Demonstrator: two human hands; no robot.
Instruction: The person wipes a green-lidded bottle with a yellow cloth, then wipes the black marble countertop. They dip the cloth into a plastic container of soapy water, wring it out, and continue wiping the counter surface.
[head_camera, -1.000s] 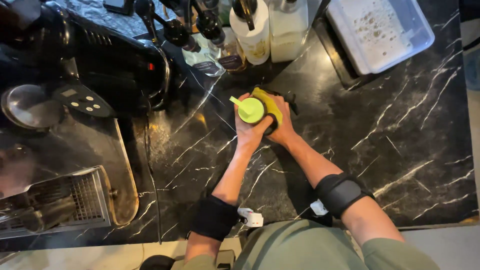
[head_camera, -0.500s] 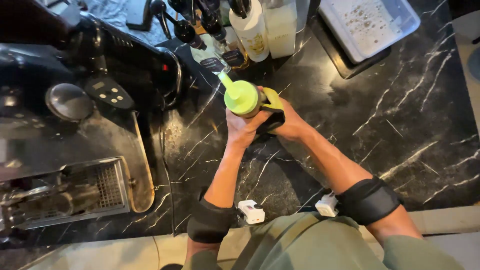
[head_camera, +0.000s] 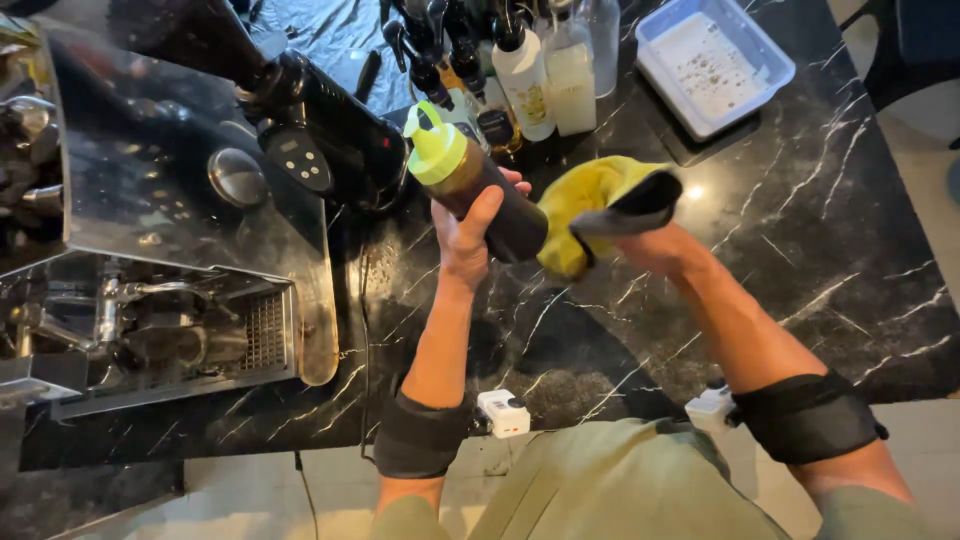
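Squeeze bottle (head_camera: 480, 190), dark with a green cap, tilts in the left hand (head_camera: 470, 235), fingers wrapped around it. Right hand (head_camera: 650, 245) grips a yellow cloth (head_camera: 590, 205) against the bottle's base.

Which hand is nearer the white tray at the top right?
Right. The right hand, wrapped in the yellow cloth, sits below the tray; the left hand holds the bottle farther left.

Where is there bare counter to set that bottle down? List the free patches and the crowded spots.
Free: the dark marble counter right of the yellow cloth, below the white tray; also the stretch between the forearms, under the bottle in the left hand. Crowded: the bottle cluster behind, and the coffee machine at left.
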